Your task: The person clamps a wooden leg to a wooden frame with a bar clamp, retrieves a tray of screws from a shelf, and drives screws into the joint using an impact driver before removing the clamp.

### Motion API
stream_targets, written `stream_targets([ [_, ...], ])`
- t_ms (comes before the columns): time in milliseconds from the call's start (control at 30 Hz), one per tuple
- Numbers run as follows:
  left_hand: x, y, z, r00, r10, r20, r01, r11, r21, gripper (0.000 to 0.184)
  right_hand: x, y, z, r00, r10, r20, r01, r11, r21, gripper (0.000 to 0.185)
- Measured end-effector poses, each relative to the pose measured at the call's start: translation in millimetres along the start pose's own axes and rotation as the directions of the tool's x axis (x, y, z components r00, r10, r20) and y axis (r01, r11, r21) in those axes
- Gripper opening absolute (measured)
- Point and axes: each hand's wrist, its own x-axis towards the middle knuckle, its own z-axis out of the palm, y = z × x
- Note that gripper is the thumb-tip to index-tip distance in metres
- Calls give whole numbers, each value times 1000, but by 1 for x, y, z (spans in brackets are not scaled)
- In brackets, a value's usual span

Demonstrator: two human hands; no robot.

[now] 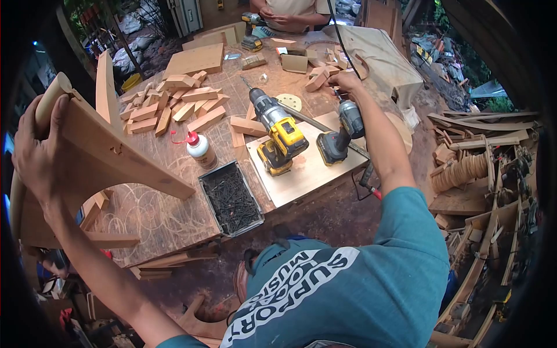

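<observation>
The left hand [38, 151] has its fingers wrapped around the rounded rail [61, 84] of a curved wooden frame [96, 142], which stands at the left end of the surface [151, 206] and spreads away beneath those fingers. The right hand [346, 84] is well apart, its fingers gathered at the nose of the gray impact driver [351, 120]; whether they pinch the bit or only touch it, I cannot tell. The driver rests on its battery just below those fingers, on a pale board [284, 185]. Left of the same fingers stands the yellow drill [290, 132], bit upward.

The step in hand looks like handling the driver's tip while steadying the frame. To do it well, the left fingers should hold the rail firmly, since the frame looks top-heavy. The right fingers should work in line with the driver's nose, so the tool does not tip off its battery, and should stay clear of the trigger. The screws [232, 197] fill a tray [243, 228] nearer the body than the right fingers; the squeeze bottle [203, 153] beside it stands between the two hands, where a sweeping arm could knock it.
</observation>
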Motion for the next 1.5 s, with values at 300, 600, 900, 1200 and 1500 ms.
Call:
stream_targets([
  [300,5,-2,12,996,-85,6,85,996,-26,55,-68,6,-34,992,-68,104,57,993,104,60],
  [600,9,-7,14,993,-100,56,106,985,-133,52,-158,183,11,890,-456,-18,434,834,342,83],
  [900,18,-2,0,988,-76,133,75,997,15,59,-110,166,62,733,-490,-471,634,744,211,34],
  [1200,17,5,-1,992,-43,119,41,999,20,57,-202,147,54,637,-534,-556,619,784,-43,34],
  [1500,27,3,-15,970,142,198,-137,990,-39,53,-370,122,84,511,-519,-685,779,617,114,44],
])
